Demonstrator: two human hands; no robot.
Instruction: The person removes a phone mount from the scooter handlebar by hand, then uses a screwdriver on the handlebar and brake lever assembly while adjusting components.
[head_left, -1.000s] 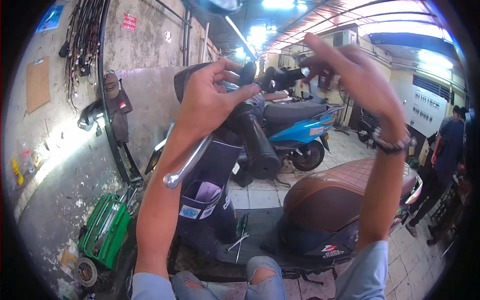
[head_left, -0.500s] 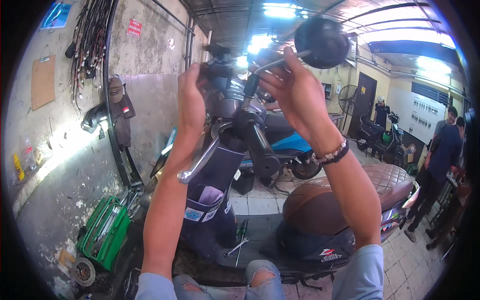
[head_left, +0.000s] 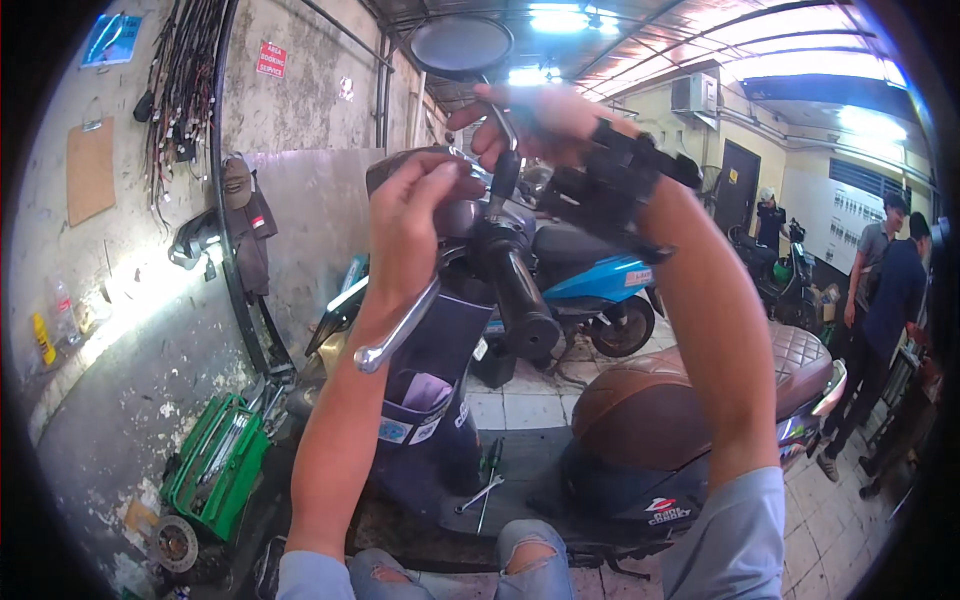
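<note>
A scooter's handlebar grip (head_left: pixel 515 285) points toward me, with the silver brake lever (head_left: pixel 395 330) beside it. From the handlebar rises a rear-view mirror (head_left: pixel 462 46), its round glass now turned my way and its bent stem in a black rubber boot. My right hand (head_left: pixel 545 120) has its fingers closed around the upper stem; a black device (head_left: pixel 615 180) covers that wrist. Left of the boot, my left hand (head_left: pixel 418 205) has thumb and fingertips pinched together. Whatever those fingertips hold is hidden.
On the footboard lie a wrench (head_left: pixel 480 494) and a screwdriver (head_left: pixel 493 455). The brown quilted seat (head_left: pixel 700 390) is to the right. A green toolbox (head_left: pixel 212 465) stands at lower left. Behind is a blue scooter (head_left: pixel 600 280); people (head_left: pixel 885 300) stand at far right.
The mirror has swung from the right of the stem to the upper left, its glass now facing me. My right hand has turned over with it; my left hand has dropped closer to the boot.
</note>
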